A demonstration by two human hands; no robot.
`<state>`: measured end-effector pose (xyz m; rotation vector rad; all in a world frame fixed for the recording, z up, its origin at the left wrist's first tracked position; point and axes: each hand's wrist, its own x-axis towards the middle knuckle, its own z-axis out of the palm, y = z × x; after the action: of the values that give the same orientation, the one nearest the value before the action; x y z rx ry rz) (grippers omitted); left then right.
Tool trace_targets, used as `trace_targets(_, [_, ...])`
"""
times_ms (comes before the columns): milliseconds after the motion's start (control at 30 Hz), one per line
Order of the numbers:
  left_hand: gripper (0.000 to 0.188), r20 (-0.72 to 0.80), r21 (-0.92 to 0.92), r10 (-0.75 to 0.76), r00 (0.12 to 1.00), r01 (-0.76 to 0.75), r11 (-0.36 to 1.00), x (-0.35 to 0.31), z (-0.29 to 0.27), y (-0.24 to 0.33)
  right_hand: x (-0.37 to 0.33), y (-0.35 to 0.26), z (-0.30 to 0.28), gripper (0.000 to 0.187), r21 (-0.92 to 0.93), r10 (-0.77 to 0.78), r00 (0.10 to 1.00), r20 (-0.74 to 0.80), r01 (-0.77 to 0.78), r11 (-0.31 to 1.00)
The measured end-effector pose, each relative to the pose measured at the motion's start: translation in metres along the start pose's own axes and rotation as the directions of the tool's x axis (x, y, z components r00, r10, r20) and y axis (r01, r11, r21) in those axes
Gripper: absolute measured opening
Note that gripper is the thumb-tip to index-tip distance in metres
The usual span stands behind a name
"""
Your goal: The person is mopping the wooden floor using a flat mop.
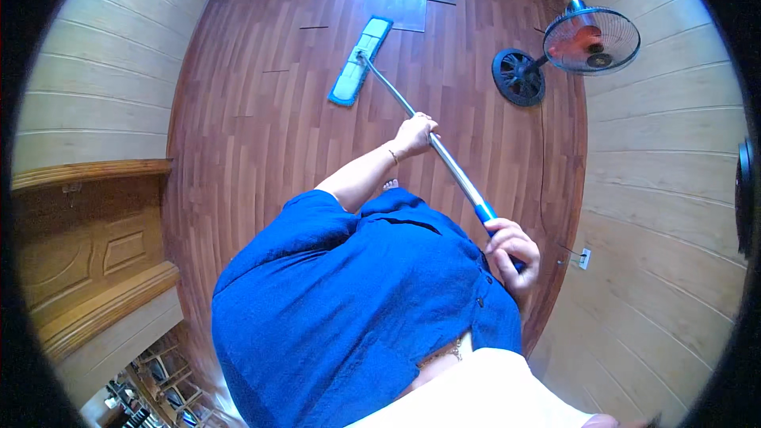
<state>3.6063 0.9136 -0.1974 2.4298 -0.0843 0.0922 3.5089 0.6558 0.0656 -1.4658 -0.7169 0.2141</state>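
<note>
A flat mop with a long silver pole (444, 154) and a light blue pad (361, 61) rests on the brown wooden floor (261, 111). My left hand (414, 135) grips the pole about midway. My right hand (514, 251) is closed around the blue grip at the pole's upper end, close to my body. The pad lies flat on the floor ahead of me, up and to the left of my hands. I wear a blue garment (357, 301), and a bare toe (390, 185) shows just below my left forearm.
A standing fan (590, 40) with an orange hub and round black base (519, 77) stands at the right by the pale plank wall (674, 190). A wall socket (584, 257) sits low on that wall. A wooden door (87, 246) is at the left.
</note>
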Motion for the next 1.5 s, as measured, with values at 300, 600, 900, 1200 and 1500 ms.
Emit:
trace_targets(300, [0.01,0.181,-0.155,0.187,0.966,-0.16,0.975,0.011,0.002,0.064,-0.005,-0.076,-0.006,0.016,-0.271,0.078,0.997,-0.003,-0.076,0.96])
trace_targets(600, [0.01,0.226,-0.193,0.448,0.865,-0.411,0.891,0.16,0.014,0.067,0.087,-0.039,-0.023,0.043,-0.416,-0.176,0.982,-0.061,0.135,0.899])
trace_targets(900, [0.017,0.21,-0.099,0.198,0.957,-0.181,0.979,0.329,-0.024,-0.028,0.26,0.071,-0.078,0.025,-0.235,-0.184,0.983,-0.007,0.177,0.956])
trace_targets(1200, [0.018,0.025,-0.017,-0.019,0.999,0.02,1.0,0.427,-0.063,-0.106,0.429,0.119,-0.157,0.029,-0.142,-0.096,0.91,0.404,0.166,0.976])
trace_targets(1500, [0.026,-0.211,-0.012,-0.165,0.963,0.166,0.986,0.435,-0.071,-0.161,0.497,0.157,-0.183,0.012,-0.076,0.006,0.819,0.574,0.046,0.996])
